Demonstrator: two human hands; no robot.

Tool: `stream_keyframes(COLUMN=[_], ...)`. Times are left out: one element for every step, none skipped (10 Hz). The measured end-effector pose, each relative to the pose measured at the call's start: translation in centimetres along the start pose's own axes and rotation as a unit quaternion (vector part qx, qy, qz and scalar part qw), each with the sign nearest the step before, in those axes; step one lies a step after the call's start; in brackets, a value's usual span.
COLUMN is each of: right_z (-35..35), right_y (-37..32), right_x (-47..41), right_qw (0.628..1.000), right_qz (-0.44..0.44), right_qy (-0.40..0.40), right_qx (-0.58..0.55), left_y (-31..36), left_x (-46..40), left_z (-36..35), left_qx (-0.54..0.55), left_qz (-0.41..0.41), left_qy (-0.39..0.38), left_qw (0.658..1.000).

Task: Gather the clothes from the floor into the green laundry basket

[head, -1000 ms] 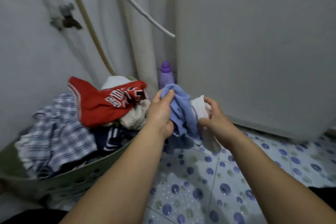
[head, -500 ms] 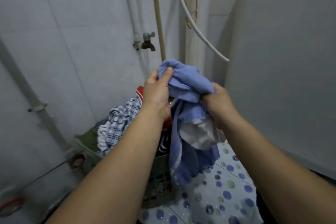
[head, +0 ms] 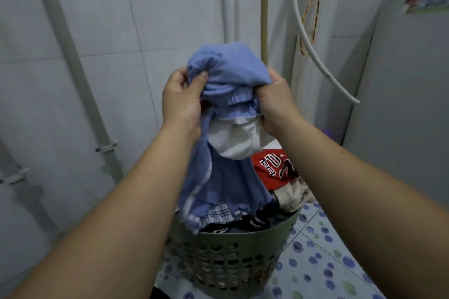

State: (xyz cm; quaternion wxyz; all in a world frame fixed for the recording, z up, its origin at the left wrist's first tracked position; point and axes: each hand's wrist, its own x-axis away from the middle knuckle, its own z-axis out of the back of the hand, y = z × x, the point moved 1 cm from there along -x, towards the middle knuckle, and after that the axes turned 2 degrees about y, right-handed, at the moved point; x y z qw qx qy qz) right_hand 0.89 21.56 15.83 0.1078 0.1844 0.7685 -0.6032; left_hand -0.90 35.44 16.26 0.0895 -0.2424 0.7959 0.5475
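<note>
Bunched under the fingers (head: 203,77) is a soft blue garment (head: 228,73), with a white cloth (head: 233,139) hanging just below them. Lower still, the blue cloth shows a pale stripe along its edge. Beneath it, a red top with white lettering (head: 272,168), a blue-and-white checked piece (head: 220,213) and a cream item (head: 290,195) fill the green laundry basket (head: 243,247). The floor (head: 323,257) is white tile dotted blue, purple and green.
</note>
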Motion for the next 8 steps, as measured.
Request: stream_keyframes(right_z=[3.2,6.4,7.8,7.8,7.5,7.7,7.8,9.0], right_y=[3.7,7.0,8.6,9.8,10.6,10.4,8.6,6.4], right_x=[-0.2,1.5,3.0,3.2,3.7,3.9,4.8,5.2], right_qw=[0.948,0.702,0.71,0.756,0.756,0.764,0.78,0.816], right_qz=[-0.052,-0.19,-0.188,-0.086,-0.056,-0.056,-0.039,-0.026], right_qy=[-0.037,-0.192,-0.198,-0.191,-0.208,-0.202,-0.182,-0.12], right_qx=[0.311,0.659,0.649,0.62,0.618,0.61,0.598,0.566], left_y=[-4.7,-9.2,-11.8,-11.8,-12.0,-12.3,-11.6,-11.2], left_x=[0.1,1.5,3.0,3.7,4.1,5.0,5.7,7.3], left_z=[2.2,5.2,6.9,5.8,4.1,3.1,1.7,-0.1], left_qx=[-0.144,-0.412,-0.53,-0.577,-0.632,-0.66,-0.623,-0.532], left_qz=[0.086,0.144,0.114,0.008,-0.055,-0.055,-0.082,-0.111], left_qy=[0.016,0.002,-0.073,-0.134,-0.188,-0.213,-0.222,-0.25], left_qw=[0.986,0.899,0.837,0.805,0.749,0.718,0.746,0.801])
